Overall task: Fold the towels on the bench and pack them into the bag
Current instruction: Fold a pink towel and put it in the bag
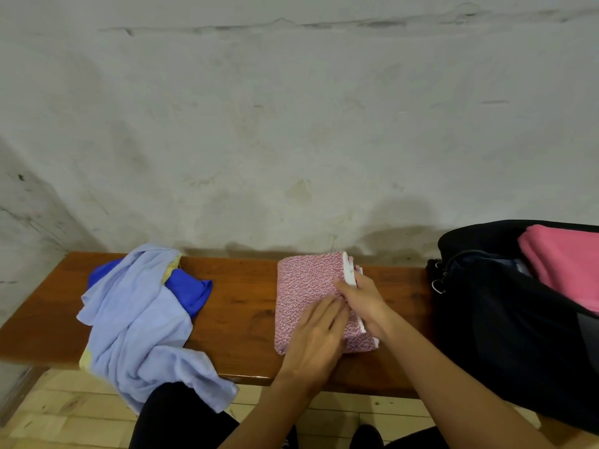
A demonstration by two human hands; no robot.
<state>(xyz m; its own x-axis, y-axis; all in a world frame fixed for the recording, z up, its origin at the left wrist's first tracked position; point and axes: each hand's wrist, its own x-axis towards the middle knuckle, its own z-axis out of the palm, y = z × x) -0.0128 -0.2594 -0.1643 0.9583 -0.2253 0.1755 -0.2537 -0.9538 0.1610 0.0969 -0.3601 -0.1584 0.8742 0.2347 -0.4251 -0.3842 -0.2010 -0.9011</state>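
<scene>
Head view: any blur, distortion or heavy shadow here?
Head view: the left hand is slightly motion-blurred on the patterned pink towel; the wide lens bows the bench edge; soft shadows fall on the wall behind; the black bag is too dark for detail; no glare.

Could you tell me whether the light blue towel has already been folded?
No, the light blue towel lies crumpled on the bench, partly hanging over its front edge.
</scene>
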